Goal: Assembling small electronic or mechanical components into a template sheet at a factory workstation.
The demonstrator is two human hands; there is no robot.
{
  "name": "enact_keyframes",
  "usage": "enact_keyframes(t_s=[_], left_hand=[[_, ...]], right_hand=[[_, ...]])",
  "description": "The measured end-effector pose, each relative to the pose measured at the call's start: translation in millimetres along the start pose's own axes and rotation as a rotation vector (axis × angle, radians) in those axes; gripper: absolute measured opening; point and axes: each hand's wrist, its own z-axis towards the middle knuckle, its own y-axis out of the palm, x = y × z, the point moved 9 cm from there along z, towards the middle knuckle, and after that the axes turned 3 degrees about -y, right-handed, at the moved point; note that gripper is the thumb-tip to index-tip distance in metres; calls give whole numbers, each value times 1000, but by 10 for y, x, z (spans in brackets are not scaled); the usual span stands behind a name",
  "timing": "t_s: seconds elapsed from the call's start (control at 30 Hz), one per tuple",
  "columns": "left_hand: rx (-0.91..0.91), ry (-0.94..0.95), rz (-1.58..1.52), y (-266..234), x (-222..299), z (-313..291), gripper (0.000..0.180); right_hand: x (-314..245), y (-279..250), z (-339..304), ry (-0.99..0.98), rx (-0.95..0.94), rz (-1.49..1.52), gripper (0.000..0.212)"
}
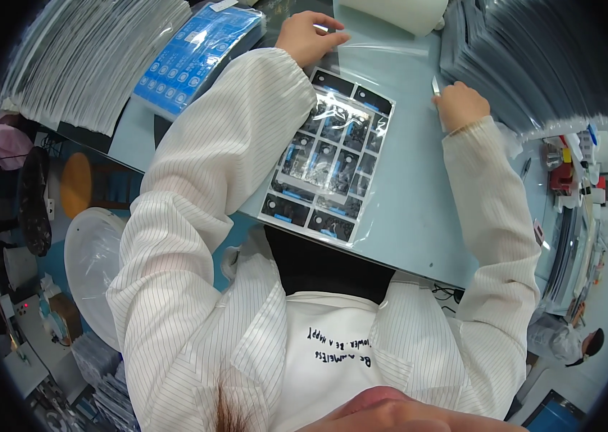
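My left hand [311, 37] reaches to the far side of the table, fingers bent and fingertips close together at the left edge of a clear plastic film [383, 50]. The film hangs from a pale roll [397, 13] behind it. At the film's right, my right hand [462, 106] is closed round a knife [436, 86] whose thin silver blade points away from me. Between my forearms a flat sheet pack [329, 155] lies on the table, printed with black panels and blue marks under glossy clear plastic. My left sleeve covers part of its left edge.
Tall stacks of plastic-wrapped sheets stand at the left [95, 61] and right [534, 65]. A blue printed pack [200, 57] lies beside the left stack. The pale table [419, 201] ends before my body. A white round tub [95, 266] and a co-worker [559, 338] are farther off.
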Motion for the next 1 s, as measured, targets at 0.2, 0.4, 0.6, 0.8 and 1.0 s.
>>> enact_keyframes(t_s=[0.2, 0.4, 0.6, 0.8, 1.0], left_hand=[[-10, -31, -11, 41, -60, 115, 47], [0, -48, -6, -51, 131, 74, 45], [-8, -160, -23, -145, 33, -7, 67], [-205, 159, -264, -362, 632, -528, 63], [-214, 258, -45, -517, 692, -1197, 37]], right_hand=[[-12, 269, 271, -8, 33, 869, 54], [-311, 27, 217, -100, 41, 1942, 80], [-429, -409, -10, -184, 244, 1706, 39], [-448, -669, -374, -555, 397, 1634, 23], [-667, -771, -1084, -743, 615, 1224, 21]])
